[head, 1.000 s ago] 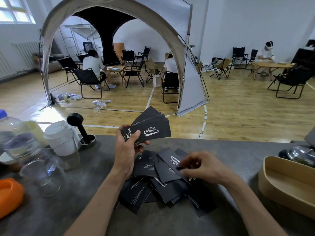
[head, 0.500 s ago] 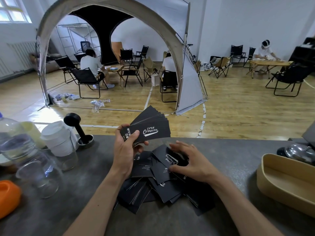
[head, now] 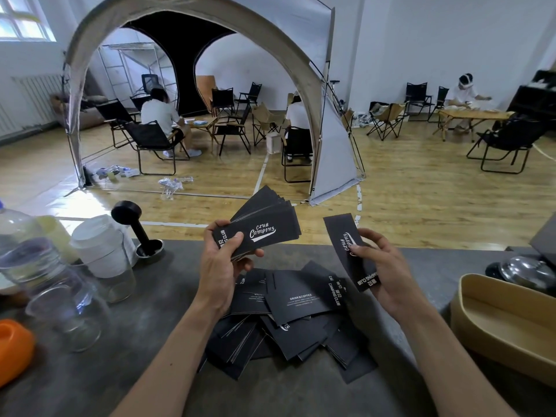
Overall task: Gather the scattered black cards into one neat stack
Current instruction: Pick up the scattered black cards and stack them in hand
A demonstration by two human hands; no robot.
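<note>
Two hands gripping: left hand (head: 221,267) fanned stack (head: 261,225) reading "Club Camping"; right hand (head: 383,276) single card (head: 349,251).

Bright, even daylight fills the room; it enters from the window (head: 22,24) at ten o'clock and throws white glare across the wooden floor (head: 75,206) beneath it; the grey tabletop (head: 301,392) lies dimmer, with soft shadows under the forearms; wide-angle distortion bends the tent arch (head: 186,13) and stretches the edges; the bottles (head: 27,254) at nine o'clock look slightly smeared, perhaps from motion.
</note>
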